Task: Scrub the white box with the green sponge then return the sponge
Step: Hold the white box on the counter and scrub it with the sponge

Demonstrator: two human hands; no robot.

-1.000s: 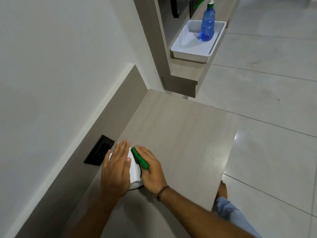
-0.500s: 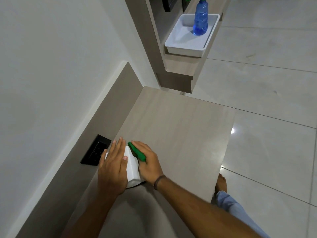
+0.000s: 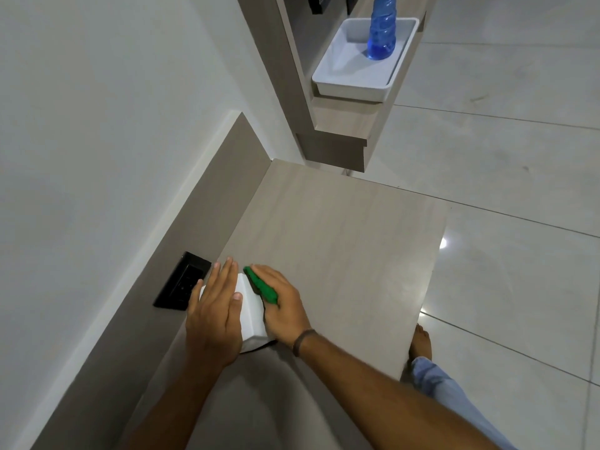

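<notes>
The white box (image 3: 251,315) stands on the wooden tabletop (image 3: 341,248), close to the wall panel. My left hand (image 3: 216,313) lies flat over its top and left side, pressing it down. The green sponge (image 3: 261,285) is pressed against the box's right side, held under the fingers of my right hand (image 3: 282,306). Most of the box is hidden beneath the two hands.
A black wall socket (image 3: 182,282) sits in the panel just left of the box. On a shelf at the back, a white tray (image 3: 352,81) holds a blue spray bottle (image 3: 382,30). Beyond the table's right edge are floor tiles and my bare foot (image 3: 421,344).
My right hand has slid the green sponge a little along the box's right side. The left hand stays on the box. The camera has tilted slightly.
</notes>
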